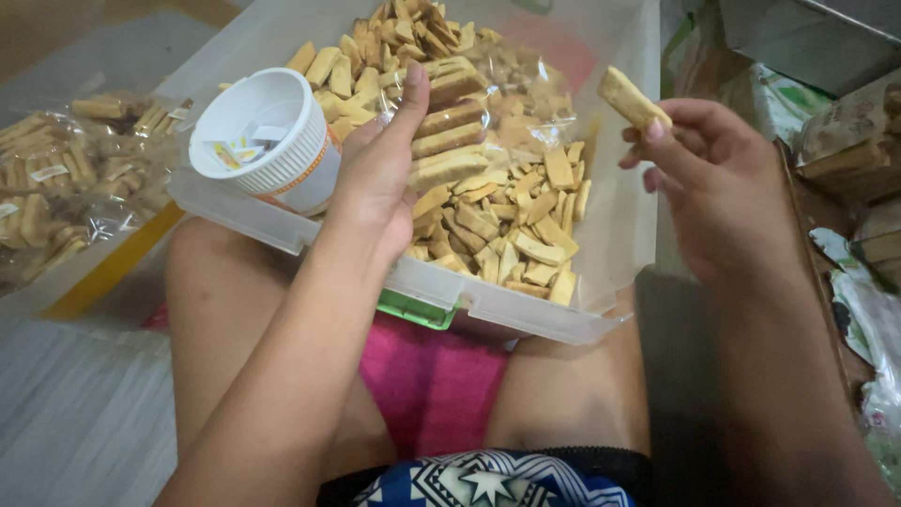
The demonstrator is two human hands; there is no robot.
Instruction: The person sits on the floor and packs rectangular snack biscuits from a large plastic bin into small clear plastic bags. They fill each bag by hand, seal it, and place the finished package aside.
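Clear plastic forms the bin (615, 221) resting across the person's lap, and pale biscuit sticks (511, 239) are heaped loose inside it, mostly toward its near right corner and far edge. A clear bag (479, 122), partly filled with sticks laid side by side, is held up over the middle of the bin by the left hand (380, 174), whose fingers are closed around its near side with the thumb raised against it. One single biscuit stick (631, 97) is pinched between the fingertips of the right hand (709, 178), lifted above the bin's right wall and apart from the bag. A white cup (267, 141) holding small paper slips is set at the bin's near left corner. Judging by the rows already in the bag and the large loose heap, the packing looks under way with much left. Sealed bags (66, 183) are seen at the left, blurred; the clutter at the right is cut off and hard to identify.
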